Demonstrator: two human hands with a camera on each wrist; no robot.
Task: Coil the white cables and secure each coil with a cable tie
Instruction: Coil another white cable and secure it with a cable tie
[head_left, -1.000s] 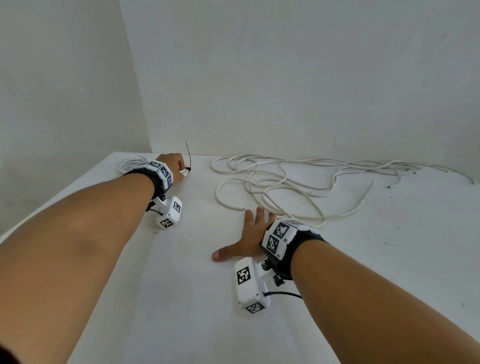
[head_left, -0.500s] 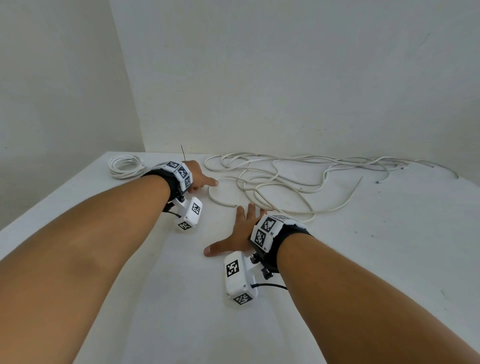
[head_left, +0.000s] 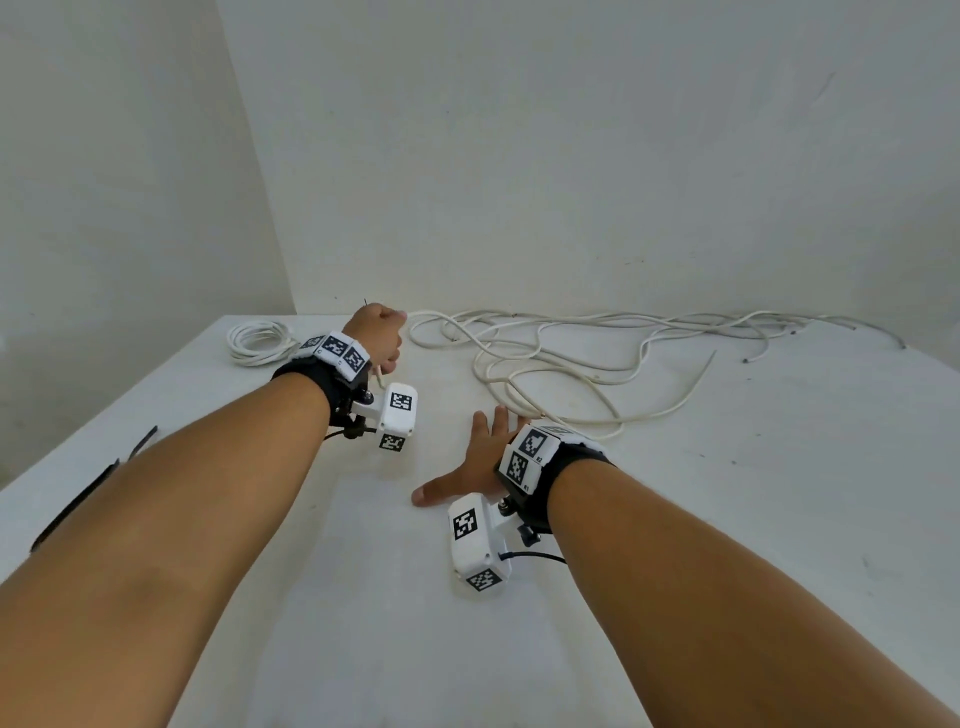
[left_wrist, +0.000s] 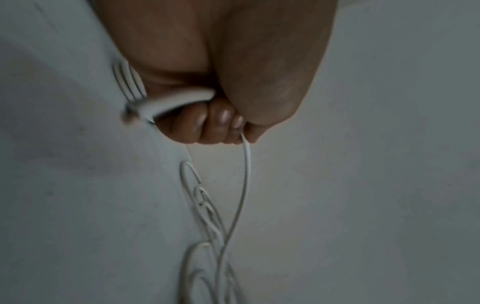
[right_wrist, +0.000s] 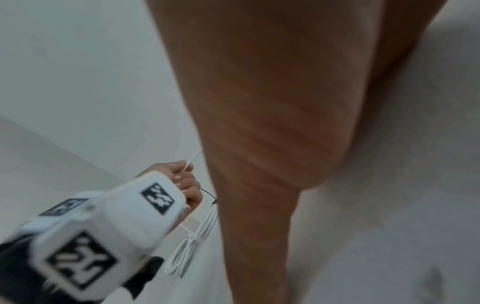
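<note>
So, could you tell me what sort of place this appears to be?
Probably a bare recording or test setup, not a home: a plain white table set into a corner of blank walls, with only loose white cable and a finished coil.

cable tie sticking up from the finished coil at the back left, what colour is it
Black. The thin cable tie on the coiled white cable shows best in the right wrist view.

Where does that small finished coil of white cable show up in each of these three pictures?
Head view: the coil lies at the far left of the table, just left of the left hand.
Left wrist view: only an edge of the coil shows, left of the curled fingers.
Right wrist view: the coil lies at lower centre, below the left hand.
Shared landmark: the left hand gripping the loose cable.
</note>
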